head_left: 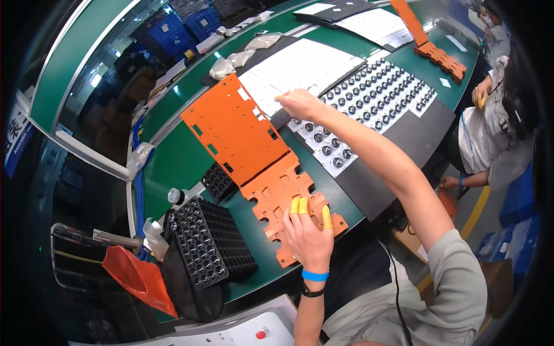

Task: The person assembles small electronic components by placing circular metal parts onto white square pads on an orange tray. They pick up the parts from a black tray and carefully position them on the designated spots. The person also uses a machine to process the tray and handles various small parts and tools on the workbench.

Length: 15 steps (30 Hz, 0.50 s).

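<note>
In front of me an orange hinged fixture lies unfolded on the table, its flat lid (236, 130) tilted back and its notched base (283, 199) towards me. My left hand (310, 233), with yellow finger covers and a blue wristband, rests on the near part of that base, fingers apart. Further off, my right hand (300, 105) is closed in a pinch beside the near edge of a stack of white sheets (300, 69). What its fingertips hold, if anything, is too small to make out. Under my right forearm spreads a white panel (334, 161) carrying rows of round black parts.
A black tray with many round cells (199, 242) stands left of the fixture, a smaller black tray (218, 181) behind it. An orange-red bag (138, 277) hangs at the left edge. Another orange fixture (441, 60) lies at the far right, near a co-worker's hand (480, 95).
</note>
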### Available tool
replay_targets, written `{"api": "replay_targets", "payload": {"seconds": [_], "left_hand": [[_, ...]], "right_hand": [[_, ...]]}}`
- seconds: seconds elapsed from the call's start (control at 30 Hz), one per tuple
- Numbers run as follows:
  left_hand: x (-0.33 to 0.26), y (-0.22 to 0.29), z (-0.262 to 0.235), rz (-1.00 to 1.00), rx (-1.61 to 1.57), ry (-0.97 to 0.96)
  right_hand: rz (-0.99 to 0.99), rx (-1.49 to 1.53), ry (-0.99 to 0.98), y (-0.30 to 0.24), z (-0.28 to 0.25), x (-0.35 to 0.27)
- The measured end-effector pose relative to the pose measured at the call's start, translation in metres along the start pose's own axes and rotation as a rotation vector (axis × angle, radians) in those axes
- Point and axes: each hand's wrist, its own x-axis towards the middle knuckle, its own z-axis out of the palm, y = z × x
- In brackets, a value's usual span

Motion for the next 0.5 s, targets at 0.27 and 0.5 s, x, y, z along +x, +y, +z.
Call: {"api": "replay_targets", "payload": {"seconds": [0.27,0.5], "left_hand": [[0.0,0.002,0.0,-0.028,-0.019,-0.015],[0.0,0.002,-0.001,-0.022,-0.025,-0.028]], "right_hand": [[-0.044,-0.221,-0.059,0.026,0.005,-0.01],[-0.004,-0.237,-0.186,0.009,0.006,-0.008]]}}
